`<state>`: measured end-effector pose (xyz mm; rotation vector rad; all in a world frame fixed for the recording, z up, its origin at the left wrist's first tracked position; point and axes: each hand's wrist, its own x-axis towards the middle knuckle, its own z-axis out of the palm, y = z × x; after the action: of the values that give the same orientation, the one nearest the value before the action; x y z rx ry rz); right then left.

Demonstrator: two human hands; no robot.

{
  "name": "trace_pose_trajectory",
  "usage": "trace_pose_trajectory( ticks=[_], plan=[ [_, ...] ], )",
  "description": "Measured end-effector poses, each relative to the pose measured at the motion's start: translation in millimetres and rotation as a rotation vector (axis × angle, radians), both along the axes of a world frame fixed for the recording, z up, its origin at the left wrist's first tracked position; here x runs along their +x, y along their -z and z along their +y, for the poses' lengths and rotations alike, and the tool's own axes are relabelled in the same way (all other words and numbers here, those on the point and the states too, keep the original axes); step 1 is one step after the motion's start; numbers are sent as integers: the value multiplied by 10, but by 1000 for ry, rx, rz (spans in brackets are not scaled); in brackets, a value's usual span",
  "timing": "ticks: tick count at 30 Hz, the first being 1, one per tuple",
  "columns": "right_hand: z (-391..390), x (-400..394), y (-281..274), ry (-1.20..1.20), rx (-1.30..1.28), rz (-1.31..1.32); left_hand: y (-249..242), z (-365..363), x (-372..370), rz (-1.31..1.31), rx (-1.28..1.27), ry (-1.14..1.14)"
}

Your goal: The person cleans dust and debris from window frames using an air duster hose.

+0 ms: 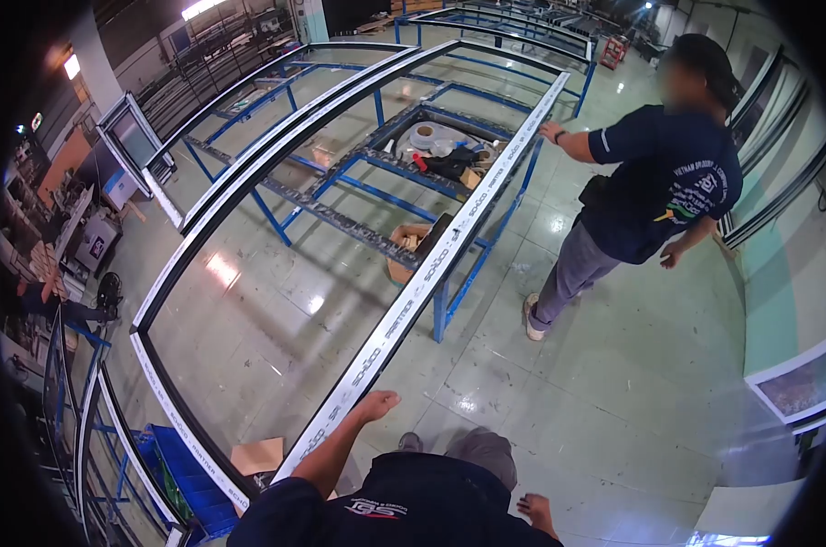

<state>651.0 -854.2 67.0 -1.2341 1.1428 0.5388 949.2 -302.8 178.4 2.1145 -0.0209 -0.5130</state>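
My left hand (377,406) is closed beside the near end of a long frame bar (394,330) wrapped in white printed film, and nothing shows in it. Low at the right of my body, my right hand (535,509) hangs over the floor with its fingers apart, holding nothing. The large black-edged frame rests on a blue metal stand (440,310). Farther along the same bar, a co-worker (664,178) in a dark shirt has one hand (551,133) at its edge.
Tape rolls (423,137) and tools lie in a tray within the stand. A cardboard box (402,266) sits below. Another long frame (276,126) lies alongside. A blue bin (187,474) is at the lower left, and a person (43,301) is at the far left.
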Motion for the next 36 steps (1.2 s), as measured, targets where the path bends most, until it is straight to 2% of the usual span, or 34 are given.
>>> trace_pose_trajectory(
  ticks=[1,3,4,6,8,10,12,14,15,17,21,23,26,28,30,32,34,36],
  plan=[
    [-181,-107,159,-50,34,-4,-104,-121,297,-26,-8,-6],
    [-645,-133,499,-654,-235,-156,-196,-371,853,3,7,-7],
    [-818,-54,478,-938,-396,-237,-183,-514,971,30,13,-9],
    [-995,396,413,-853,-389,-170,-112,-845,1244,-19,66,-54],
    [-1147,1070,215,-576,-253,-58,142,-1205,1404,17,155,-52],
    [-1287,1899,5,-170,-83,92,121,-1632,1584,79,117,13],
    [-1548,2657,-153,-29,-44,68,76,-2008,1729,107,50,21],
    [-1971,3365,-266,-12,1,-129,-30,-2253,1927,151,50,80],
    [-2085,3780,-343,-32,-62,-148,-55,-2364,2096,165,49,105],
    [-2302,4504,-494,-70,-189,-185,14,-2500,2310,116,52,-9],
    [-2538,5570,-655,-152,-252,-233,33,-2553,3095,-44,89,-163],
    [-2608,5900,-619,-172,-250,-224,-74,-2595,3620,-103,136,-241],
    [-2723,6126,-523,-88,-47,-282,-194,-2673,4636,-426,202,-314],
    [-2660,6302,-592,-45,-74,-152,-421,-2803,5407,-659,223,-335],
    [-2756,6362,-576,-56,6,-126,-678,-2948,6138,-712,275,-354],
    [-2641,6099,-706,-349,-361,-565,-1033,-3108,6756,-758,379,-351],
    [-2767,6457,-723,-542,-437,-462,-1038,-3184,7302,-775,454,-366],
    [-2898,6868,-658,-621,-398,-311,-969,-3262,7733,-625,553,-382]
  ],
)
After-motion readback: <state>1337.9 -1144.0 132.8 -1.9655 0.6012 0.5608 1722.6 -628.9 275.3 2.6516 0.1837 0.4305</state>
